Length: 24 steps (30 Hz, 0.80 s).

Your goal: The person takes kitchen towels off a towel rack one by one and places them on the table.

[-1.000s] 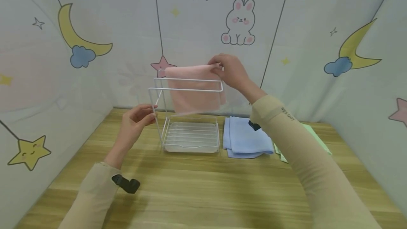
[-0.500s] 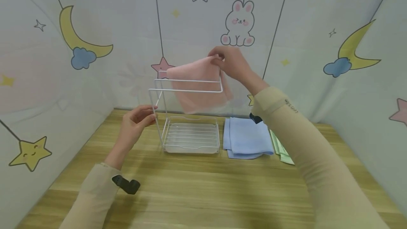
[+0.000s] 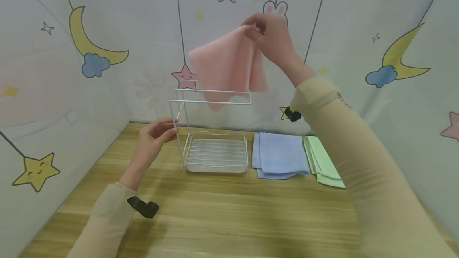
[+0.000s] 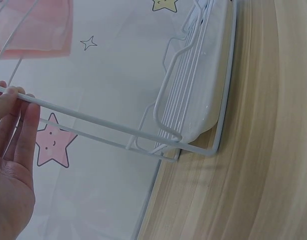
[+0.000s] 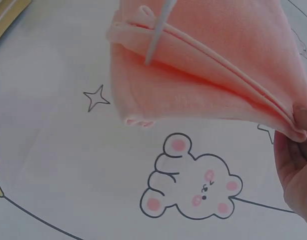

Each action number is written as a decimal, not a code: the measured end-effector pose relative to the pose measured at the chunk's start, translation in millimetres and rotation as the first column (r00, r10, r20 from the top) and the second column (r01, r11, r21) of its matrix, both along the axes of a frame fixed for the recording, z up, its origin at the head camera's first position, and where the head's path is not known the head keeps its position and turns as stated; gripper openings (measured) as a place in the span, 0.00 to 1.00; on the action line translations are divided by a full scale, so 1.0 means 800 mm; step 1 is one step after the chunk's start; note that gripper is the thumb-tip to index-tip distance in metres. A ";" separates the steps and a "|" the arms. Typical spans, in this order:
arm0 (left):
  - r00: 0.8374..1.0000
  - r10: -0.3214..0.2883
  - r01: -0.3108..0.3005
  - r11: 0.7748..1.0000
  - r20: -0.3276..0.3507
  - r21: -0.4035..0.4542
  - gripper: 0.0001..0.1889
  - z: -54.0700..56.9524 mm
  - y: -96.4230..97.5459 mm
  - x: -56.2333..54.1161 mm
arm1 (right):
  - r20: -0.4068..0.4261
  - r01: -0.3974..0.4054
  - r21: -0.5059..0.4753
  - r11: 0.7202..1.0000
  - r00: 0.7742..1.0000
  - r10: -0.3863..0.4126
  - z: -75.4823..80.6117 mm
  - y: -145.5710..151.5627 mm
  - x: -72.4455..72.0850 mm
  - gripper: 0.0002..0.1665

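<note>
My right hand [image 3: 274, 37] pinches a folded pink towel [image 3: 229, 59] by its upper right corner, high above the white wire rack [image 3: 215, 102]. The towel hangs slanted behind the rack's top bars, its lowest corner dipping below them in the head view. In the right wrist view, thumb and fingers grip the corner of the pink towel [image 5: 203, 75], and its folded layers spread apart. My left hand [image 3: 154, 138] holds the rack's left upright. The left wrist view shows the thumb and fingers of that hand [image 4: 16, 145] around the white bar [image 4: 93, 119].
The rack's base holds a wire shelf over a white tray [image 3: 215, 168]. To its right on the wooden table [image 3: 215, 214] lie a folded blue towel [image 3: 281, 156] and a folded green towel [image 3: 322, 162], partly hidden by the right sleeve. A printed curtain [image 3: 143, 31] stands behind.
My right hand has risen and moved slightly right, lifting the pink towel up off the rack's rear top bar. The left hand stays on the upright.
</note>
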<state>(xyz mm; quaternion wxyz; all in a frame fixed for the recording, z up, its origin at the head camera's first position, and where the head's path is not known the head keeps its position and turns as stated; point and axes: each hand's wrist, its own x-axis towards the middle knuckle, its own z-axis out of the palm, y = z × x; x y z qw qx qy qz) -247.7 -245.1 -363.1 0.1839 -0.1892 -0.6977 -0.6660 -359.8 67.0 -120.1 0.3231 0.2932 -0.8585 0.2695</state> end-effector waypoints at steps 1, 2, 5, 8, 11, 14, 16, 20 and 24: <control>1.000 0.000 0.000 1.000 0.000 -0.001 0.11 0.000 0.000 0.000 | -0.013 0.014 -0.011 1.000 1.000 -0.014 0.006 0.001 0.002 0.13; 1.000 -0.001 0.001 1.000 0.000 -0.002 0.11 0.000 0.000 0.000 | -0.032 0.025 -0.021 0.999 0.999 -0.025 0.011 0.003 0.004 0.13; 1.000 -0.001 0.001 1.000 0.001 -0.002 0.12 0.000 0.001 0.000 | -0.075 0.046 -0.053 0.998 0.996 -0.050 0.025 0.008 0.010 0.14; 1.000 -0.002 0.002 1.000 0.003 -0.004 0.12 0.000 0.000 0.000 | -0.123 0.042 -0.090 0.995 0.991 -0.053 0.038 0.015 0.012 0.13; 1.000 -0.001 0.001 1.000 0.001 -0.008 0.11 0.000 0.000 0.000 | -0.131 0.057 -0.104 0.993 0.989 -0.070 0.050 0.024 0.014 0.14; 1.000 0.002 -0.002 1.000 -0.003 -0.007 0.12 0.000 0.000 -0.001 | -0.134 0.088 -0.087 0.992 0.986 -0.099 0.061 0.038 0.017 0.14; 1.000 0.003 -0.003 1.000 -0.005 -0.001 0.11 0.000 0.001 -0.001 | -0.128 0.126 -0.073 0.989 0.983 -0.135 0.066 0.050 0.018 0.15; 1.000 0.006 -0.006 1.000 -0.001 -0.001 0.13 -0.002 0.000 -0.002 | -0.103 0.184 -0.064 0.981 0.976 -0.190 0.071 0.079 0.022 0.17; 1.000 -0.001 0.001 1.000 -0.001 -0.001 0.11 -0.003 0.000 -0.003 | -0.037 0.242 -0.079 0.967 0.969 -0.245 0.067 0.110 0.033 0.20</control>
